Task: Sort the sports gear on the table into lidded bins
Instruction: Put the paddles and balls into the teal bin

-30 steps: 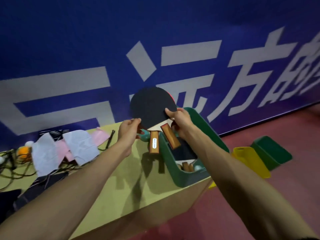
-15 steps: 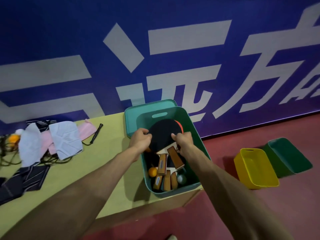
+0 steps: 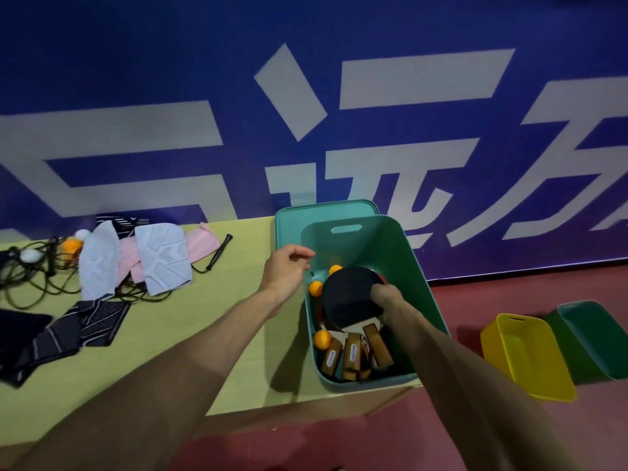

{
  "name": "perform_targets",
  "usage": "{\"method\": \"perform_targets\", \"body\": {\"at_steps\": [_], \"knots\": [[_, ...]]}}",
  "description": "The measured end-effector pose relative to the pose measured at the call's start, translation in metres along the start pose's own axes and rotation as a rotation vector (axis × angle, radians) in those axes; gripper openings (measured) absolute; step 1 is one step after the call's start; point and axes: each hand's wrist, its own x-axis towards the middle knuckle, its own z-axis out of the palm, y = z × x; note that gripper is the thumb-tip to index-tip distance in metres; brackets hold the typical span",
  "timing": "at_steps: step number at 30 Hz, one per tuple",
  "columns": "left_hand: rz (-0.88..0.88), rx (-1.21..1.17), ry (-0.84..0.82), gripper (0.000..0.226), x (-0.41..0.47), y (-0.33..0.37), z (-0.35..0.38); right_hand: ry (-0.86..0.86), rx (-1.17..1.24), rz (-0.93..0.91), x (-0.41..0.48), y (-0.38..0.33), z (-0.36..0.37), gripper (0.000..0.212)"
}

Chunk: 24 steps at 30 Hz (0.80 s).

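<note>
A teal bin [image 3: 421, 266] stands at the table's right end, its lid [image 3: 289, 215] leaning behind it. Inside lie several table-tennis paddles [image 3: 346, 300] with wooden handles [image 3: 351, 356] pointing towards me, and orange balls [image 3: 322, 338] beside them. My right hand [image 3: 385, 295] is down in the bin and grips the edge of the top black paddle. My left hand [image 3: 287, 268] hovers at the bin's left rim, fingers relaxed, holding nothing.
On the yellow table [image 3: 190, 321] to the left lie white and pink cloths [image 3: 163, 263], dark striped fabric [image 3: 68, 334], tangled black cords [image 3: 30, 277] and more balls [image 3: 72, 245]. A yellow bin [image 3: 523, 355] and a green bin [image 3: 591, 334] sit on the red floor at right.
The paddles went from held up above the table down into the teal bin. My left hand has let go and pulled back to the bin's left rim.
</note>
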Motion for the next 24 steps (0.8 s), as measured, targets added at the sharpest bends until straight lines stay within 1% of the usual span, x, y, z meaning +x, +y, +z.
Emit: {"method": "perform_targets", "body": {"at_steps": [3, 5, 7, 9, 11, 13, 15, 19, 22, 24], "knots": [[0.005, 0.013, 0.016, 0.025, 0.0, -0.002, -0.022, 0.133, -0.121, -0.011, -0.044, -0.027, -0.01, 0.055], [0.018, 0.038, 0.034, 0.025, 0.002, -0.005, -0.043, 0.211, -0.176, -0.075, -0.07, -0.049, -0.008, 0.057], [0.026, 0.026, 0.066, 0.025, 0.003, -0.008, -0.069, 0.255, -0.097, -0.192, -0.098, -0.072, 0.003, 0.054], [0.032, -0.02, 0.111, 0.026, 0.003, -0.014, -0.102, 0.27, -0.058, -0.373, -0.125, -0.096, 0.029, 0.045], [0.037, -0.062, 0.145, 0.025, 0.001, -0.023, -0.14, 0.226, -0.027, -0.526, -0.157, -0.118, 0.07, 0.035], [0.047, -0.097, 0.166, 0.025, 0.0, -0.034, -0.181, 0.141, 0.016, -0.642, -0.185, -0.137, 0.12, 0.024], [0.051, -0.125, 0.198, 0.027, -0.003, -0.052, -0.235, 0.049, 0.048, -0.724, -0.216, -0.151, 0.182, 0.022], [0.021, -0.177, 0.331, 0.031, -0.018, -0.101, -0.354, -0.138, 0.031, -0.772, -0.283, -0.159, 0.308, 0.026], [-0.036, -0.22, 0.451, 0.031, -0.035, -0.144, -0.432, -0.276, -0.013, -0.78, -0.323, -0.16, 0.389, 0.025], [-0.092, -0.245, 0.53, 0.032, -0.046, -0.17, -0.471, -0.356, -0.063, -0.781, -0.344, -0.162, 0.43, 0.026]]}}
